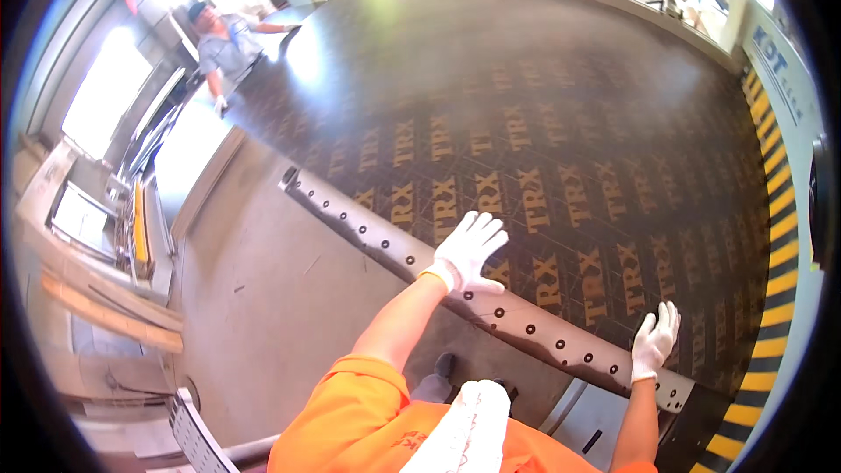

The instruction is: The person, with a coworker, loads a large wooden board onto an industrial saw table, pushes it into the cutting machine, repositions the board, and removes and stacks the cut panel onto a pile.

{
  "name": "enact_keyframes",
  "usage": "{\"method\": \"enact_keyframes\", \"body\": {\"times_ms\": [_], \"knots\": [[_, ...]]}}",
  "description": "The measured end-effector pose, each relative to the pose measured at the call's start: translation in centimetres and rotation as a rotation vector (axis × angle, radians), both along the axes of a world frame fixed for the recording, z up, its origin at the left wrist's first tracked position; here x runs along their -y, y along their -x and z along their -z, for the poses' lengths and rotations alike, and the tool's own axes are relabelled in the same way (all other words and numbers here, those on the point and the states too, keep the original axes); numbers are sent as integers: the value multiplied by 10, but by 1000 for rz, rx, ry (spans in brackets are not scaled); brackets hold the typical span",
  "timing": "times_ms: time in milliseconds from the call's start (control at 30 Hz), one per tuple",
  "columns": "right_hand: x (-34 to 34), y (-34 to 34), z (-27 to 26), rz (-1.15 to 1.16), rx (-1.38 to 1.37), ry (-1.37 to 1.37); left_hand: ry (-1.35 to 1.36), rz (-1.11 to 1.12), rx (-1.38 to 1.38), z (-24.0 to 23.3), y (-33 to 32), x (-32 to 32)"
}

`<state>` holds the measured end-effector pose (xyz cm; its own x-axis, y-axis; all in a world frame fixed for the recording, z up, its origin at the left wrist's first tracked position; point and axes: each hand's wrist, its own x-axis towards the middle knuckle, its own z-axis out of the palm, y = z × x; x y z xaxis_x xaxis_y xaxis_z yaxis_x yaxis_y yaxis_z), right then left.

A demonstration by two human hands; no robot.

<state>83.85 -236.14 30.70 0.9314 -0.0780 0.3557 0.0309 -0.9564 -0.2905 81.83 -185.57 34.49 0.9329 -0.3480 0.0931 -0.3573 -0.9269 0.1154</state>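
Observation:
A large dark brown panel (473, 138), seemingly film-faced plywood with repeated gold TRX lettering, spreads out before me. Along its near side runs a grey metal support bar (387, 244) with a row of round holes. My left hand (468, 251), in a white knit glove, lies palm down with spread fingers over the panel, its wrist and thumb above the bar. Farther right, my right hand (655, 336) wears a similar glove and rests at the panel near the bar's right end. Nothing shows in either hand; the right palm is partly hidden.
Another person (230, 46) stands at the panel's far left corner, gloved hands at its edge. Yellow-and-black hazard striping (778, 230) borders a light machine body (782, 79) on the right. Left are a concrete floor (256, 276), wooden boards (112, 309) and a perforated metal bar (197, 433).

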Motion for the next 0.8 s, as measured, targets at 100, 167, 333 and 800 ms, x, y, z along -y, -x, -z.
{"method": "enact_keyframes", "body": {"times_ms": [100, 167, 333, 800], "knots": [[-7, -3, 2, -12, -28, 10, 16, -33, -21, 1, 8, -7], [-11, -2, -1, -17, -33, 18, 21, -41, -20, 1, 11, -9], [-8, -1, -2, 17, -34, 12, 21, -33, -45, 0, 7, -7], [-10, -4, -1, 85, -54, 38, -47, -38, -125, -9, 9, -10]]}}
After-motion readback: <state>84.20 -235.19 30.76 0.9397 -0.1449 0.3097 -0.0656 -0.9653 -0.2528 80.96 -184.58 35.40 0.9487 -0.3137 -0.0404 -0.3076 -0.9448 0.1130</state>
